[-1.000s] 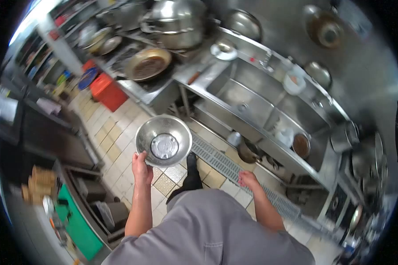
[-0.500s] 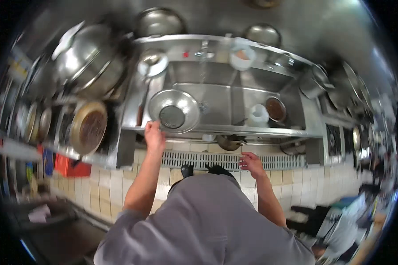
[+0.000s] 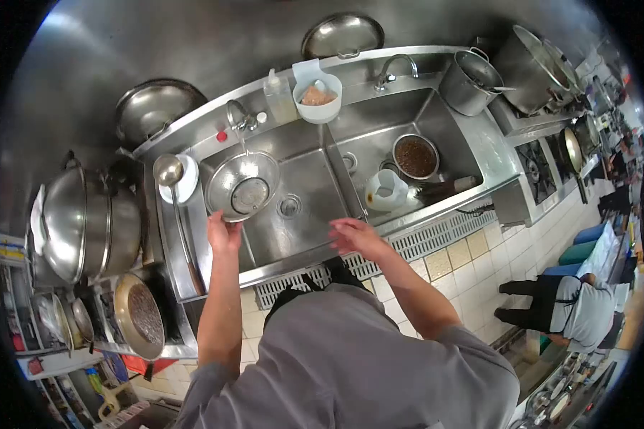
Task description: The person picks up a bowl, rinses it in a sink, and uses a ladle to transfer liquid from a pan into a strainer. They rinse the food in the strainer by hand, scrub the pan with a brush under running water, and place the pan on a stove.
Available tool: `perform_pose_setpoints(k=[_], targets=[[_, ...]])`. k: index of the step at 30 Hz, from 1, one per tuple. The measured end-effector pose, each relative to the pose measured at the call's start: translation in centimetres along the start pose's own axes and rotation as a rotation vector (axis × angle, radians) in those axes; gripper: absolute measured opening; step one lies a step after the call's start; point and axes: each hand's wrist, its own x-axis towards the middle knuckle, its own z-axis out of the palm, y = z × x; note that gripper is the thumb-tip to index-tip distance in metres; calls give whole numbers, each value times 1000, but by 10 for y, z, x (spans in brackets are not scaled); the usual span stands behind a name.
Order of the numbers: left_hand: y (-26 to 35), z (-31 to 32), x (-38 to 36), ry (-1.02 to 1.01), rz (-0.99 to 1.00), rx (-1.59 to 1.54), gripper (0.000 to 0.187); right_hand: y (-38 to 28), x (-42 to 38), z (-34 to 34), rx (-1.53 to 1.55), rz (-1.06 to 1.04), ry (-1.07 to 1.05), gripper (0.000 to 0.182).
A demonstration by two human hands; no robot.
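Observation:
My left hand (image 3: 224, 234) is closed on the near rim of a metal colander (image 3: 223, 179), a wide bowl with speckled walls and a round ring at its base. The colander is tilted over the left sink basin (image 3: 300, 236). Water from the left faucet (image 3: 240, 118) runs down into it. My right hand (image 3: 354, 238) hovers over the sink's front edge, near the divider, fingers apart and holding nothing.
The right basin holds a pot of brown contents (image 3: 416, 156), a white plastic container (image 3: 386, 191) and a brush-like tool (image 3: 447, 187). A long ladle (image 3: 180, 222) lies left of the sink. Another person (image 3: 579, 304) stands behind on the right.
The colander has moved up and back within the left basin, under the running faucet, with my left hand on its rim. My right hand has come forward to the sink edge. The view has turned.

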Motion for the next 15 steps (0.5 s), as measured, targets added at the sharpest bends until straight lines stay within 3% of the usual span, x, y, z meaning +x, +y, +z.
perform_pose_setpoints(k=[5,10,13,15], targets=[[-21,2,26,142,-145,-8,12,-51,101,50,-30,15,-66,67],[-33,16,46,7,-215,-48,13,-76,142,84,-227,-40,20,75],[-41,23,89,-104,-174,151,16,-62,145,72,-388,-219,133,73],[-30,33,134,-219,76,990,19,-38,157,50,-954,-592,213,76]])
